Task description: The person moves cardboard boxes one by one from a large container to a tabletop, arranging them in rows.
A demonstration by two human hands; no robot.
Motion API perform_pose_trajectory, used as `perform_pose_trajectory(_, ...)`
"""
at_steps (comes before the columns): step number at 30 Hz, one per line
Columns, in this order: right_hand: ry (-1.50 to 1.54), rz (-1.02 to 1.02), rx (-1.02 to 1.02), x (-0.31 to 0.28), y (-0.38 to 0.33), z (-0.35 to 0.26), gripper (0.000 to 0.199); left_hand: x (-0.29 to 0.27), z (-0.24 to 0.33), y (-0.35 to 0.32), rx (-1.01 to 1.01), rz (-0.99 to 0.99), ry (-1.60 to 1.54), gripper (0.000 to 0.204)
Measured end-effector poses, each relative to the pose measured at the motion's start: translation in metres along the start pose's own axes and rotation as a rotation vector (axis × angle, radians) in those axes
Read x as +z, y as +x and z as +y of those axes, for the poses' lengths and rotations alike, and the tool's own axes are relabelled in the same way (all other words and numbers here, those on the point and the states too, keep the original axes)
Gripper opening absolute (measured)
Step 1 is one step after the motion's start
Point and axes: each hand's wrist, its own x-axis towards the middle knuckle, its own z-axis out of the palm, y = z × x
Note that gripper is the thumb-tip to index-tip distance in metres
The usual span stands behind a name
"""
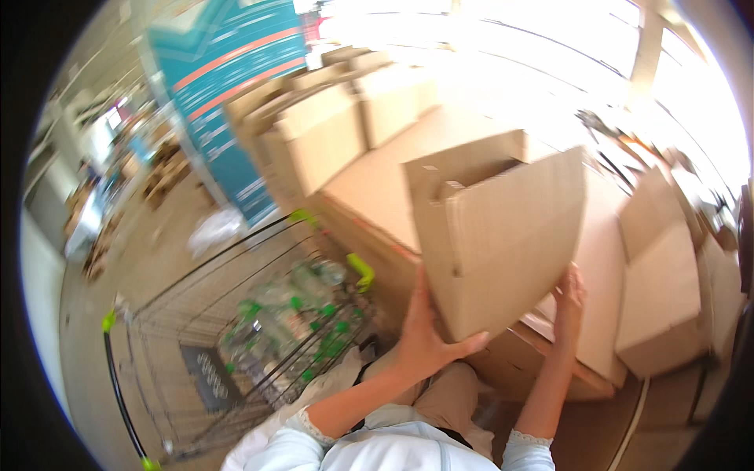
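A wide table (377,184) covered in cardboard fills the space ahead, boxes stacked at its far edge; a wire cart (259,330) of bottles crowds my left. I hold an open brown box (503,235) tilted above the table's near edge, my left hand (428,334) clamped on its lower corner, my right hand (569,302) pressed flat against its right edge.

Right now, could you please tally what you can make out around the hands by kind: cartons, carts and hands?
Cardboard carton held in both hands: 1
Closed cartons on the work surface at right: about 2, edges blurred
Cartons stacked at the back: at least 3, too blurred for an exact count
Wire cart with clear green-capped bottles: 1
Hands: left hand, right hand: 2
Total: at least 9
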Motion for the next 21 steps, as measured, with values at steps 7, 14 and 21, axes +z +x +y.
perform_pose_trajectory(7,-0.515,0.019,-0.232,-0.036,-0.034,-0.008,0.037,0.030,-0.017,-0.015,0.119,-0.151,0.338,0.126)
perform_pose_trajectory(14,-0.585,0.208,-0.261,-0.072,-0.051,-0.015,0.040,0.054,-0.019,-0.024,0.183,-0.303,0.421,0.137)
perform_pose_trajectory(21,-0.455,0.161,-0.119,-0.099,-0.032,-0.036,0.049,0.081,0.004,-0.021,0.212,-0.394,0.306,0.131)
